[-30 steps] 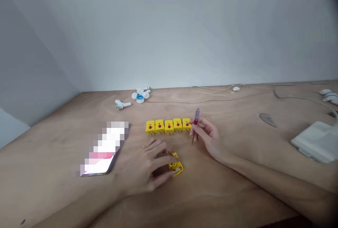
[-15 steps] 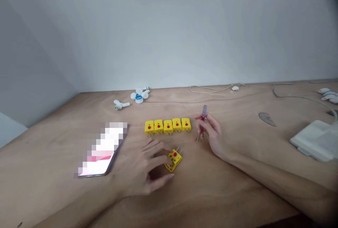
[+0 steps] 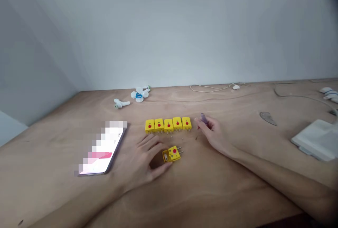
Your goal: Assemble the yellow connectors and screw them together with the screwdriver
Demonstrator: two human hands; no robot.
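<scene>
A yellow two-pin plug (image 3: 174, 153) with a red dot lies on the table, its inner parts exposed and its metal pins pointing right. My left hand (image 3: 148, 159) is closed on its left end, thumb at the near edge and index finger at the far edge. My right hand (image 3: 213, 133) grips a screwdriver (image 3: 203, 118) with a clear purplish handle; its shaft is hidden by the fingers. Several similar yellow plugs (image 3: 168, 125) stand in a row beyond my left hand. A small screw (image 3: 196, 138) and other tiny metal pieces (image 3: 182, 139) lie between the row and the opened plug.
A phone (image 3: 105, 150) with a lit, partly blurred screen lies left of my left hand. White plastic fittings (image 3: 121, 104) and a blue-ringed white piece (image 3: 139, 97) sit at the back. A thin cord (image 3: 211, 90) runs along the wall. A white box (image 3: 314, 139) stands at right.
The opened plug has turned so its pins point right rather than up and right. In my right hand the screwdriver has tipped, so less of it shows.
</scene>
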